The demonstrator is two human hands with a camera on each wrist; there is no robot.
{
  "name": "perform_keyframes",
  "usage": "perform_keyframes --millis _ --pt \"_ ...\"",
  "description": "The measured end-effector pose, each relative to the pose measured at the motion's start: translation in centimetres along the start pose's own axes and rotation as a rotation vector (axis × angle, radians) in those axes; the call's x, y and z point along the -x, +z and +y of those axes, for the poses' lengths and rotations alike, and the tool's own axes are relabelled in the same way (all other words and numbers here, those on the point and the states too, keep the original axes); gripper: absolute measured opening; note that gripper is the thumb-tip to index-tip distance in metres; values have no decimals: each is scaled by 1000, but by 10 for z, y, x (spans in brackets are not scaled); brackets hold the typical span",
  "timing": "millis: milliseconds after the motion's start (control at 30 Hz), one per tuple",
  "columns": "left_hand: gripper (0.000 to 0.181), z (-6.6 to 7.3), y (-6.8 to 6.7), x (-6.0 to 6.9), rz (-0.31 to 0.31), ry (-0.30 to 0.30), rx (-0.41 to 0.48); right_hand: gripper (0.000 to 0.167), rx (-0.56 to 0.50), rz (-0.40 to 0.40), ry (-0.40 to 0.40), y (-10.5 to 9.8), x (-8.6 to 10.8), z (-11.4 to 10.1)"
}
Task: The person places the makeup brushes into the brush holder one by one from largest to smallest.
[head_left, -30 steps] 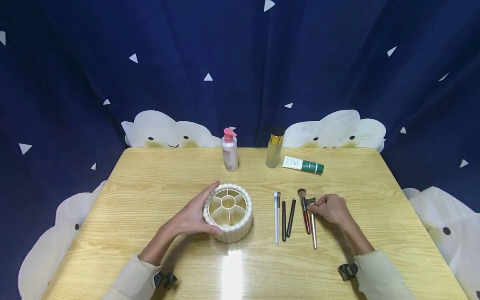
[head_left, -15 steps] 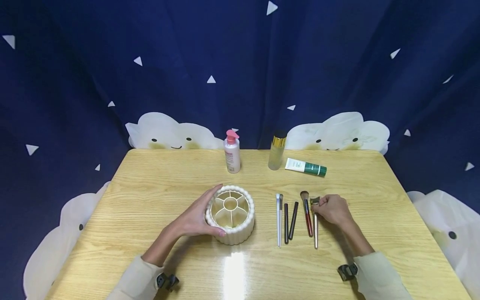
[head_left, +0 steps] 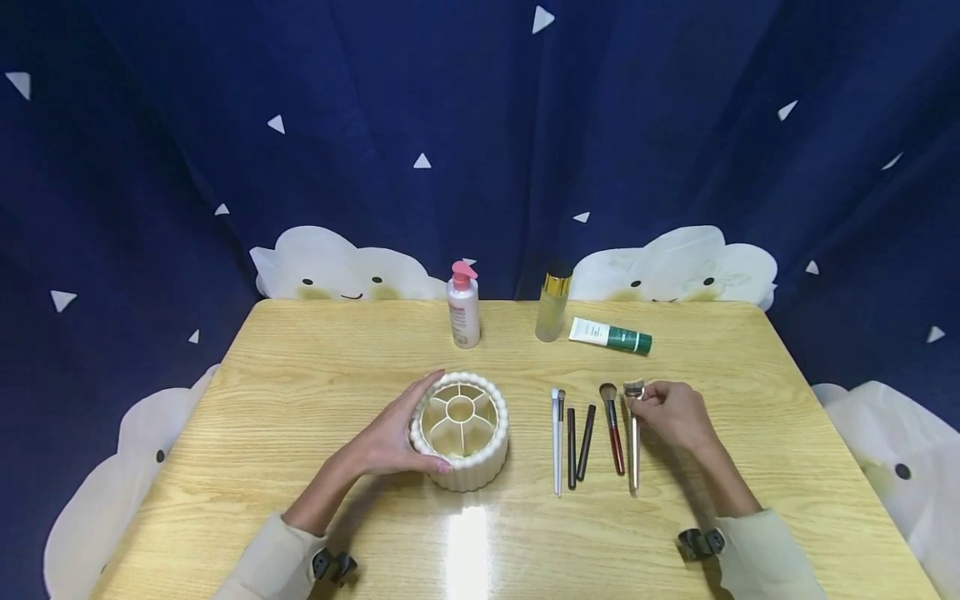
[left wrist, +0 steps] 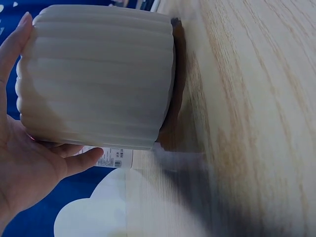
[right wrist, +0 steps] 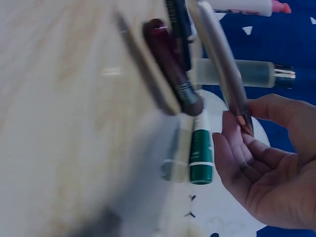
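My left hand grips the near-left side of a round cream makeup brush holder, thumb in front and fingers behind. The holder stands upright on the table and has several petal-like compartments around a central ring; its ribbed wall fills much of the left wrist view. My right hand pinches a makeup brush with a shiny rose-gold handle near its bristle end. In the right wrist view, that handle is tilted clear of the tabletop, and the fingers hide the bristles. A red-handled makeup brush lies just left of it.
Left of the red-handled brush lie two dark pencils and two slim brushes. Farther back are a pink-topped pump bottle, a gold-collared bottle and a green-and-white tube. A blue curtain hangs behind the table.
The rose-gold brush has shifted slightly right, away from the red-handled brush, and is lifted in my right hand's pinch. My left hand keeps its grip on the holder.
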State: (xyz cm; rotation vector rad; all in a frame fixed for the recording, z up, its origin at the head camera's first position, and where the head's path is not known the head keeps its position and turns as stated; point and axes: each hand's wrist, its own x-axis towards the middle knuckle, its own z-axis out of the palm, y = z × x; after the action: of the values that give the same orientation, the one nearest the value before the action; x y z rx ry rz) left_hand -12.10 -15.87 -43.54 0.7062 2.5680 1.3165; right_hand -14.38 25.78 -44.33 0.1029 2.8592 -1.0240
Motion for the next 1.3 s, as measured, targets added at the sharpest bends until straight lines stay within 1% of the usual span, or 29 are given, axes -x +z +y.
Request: perform_keyframes --millis 67,167,333,433,533,800,1067,1200,1300 --pt "123 0 0 0 2 -2 2 28 -30 25 -16 -4 0 -5" --pt "122 0 0 0 5 -3 10 35 -83 45 -20 -11 -1 -13" --pt "122 0 1 0 4 -2 17 38 -170 93 -44 -24 -3 -25" --pt "123 -1 1 0 0 -5 17 39 -248 108 -50 -25 -5 -33" --pt "123 -1 1 0 1 -4 20 38 -318 116 -71 -21 -8 -44" --pt "123 -1 0 0 2 3 23 33 -502 134 -167 -4 -12 -76" --pt "123 -1 2 0 7 -4 28 26 -741 204 -258 12 -7 -107" --pt "123 -1 2 0 7 -5 34 19 -819 230 -280 20 -7 -120" --pt "123 -1 2 0 9 -5 42 19 -852 253 -297 26 -8 -130"
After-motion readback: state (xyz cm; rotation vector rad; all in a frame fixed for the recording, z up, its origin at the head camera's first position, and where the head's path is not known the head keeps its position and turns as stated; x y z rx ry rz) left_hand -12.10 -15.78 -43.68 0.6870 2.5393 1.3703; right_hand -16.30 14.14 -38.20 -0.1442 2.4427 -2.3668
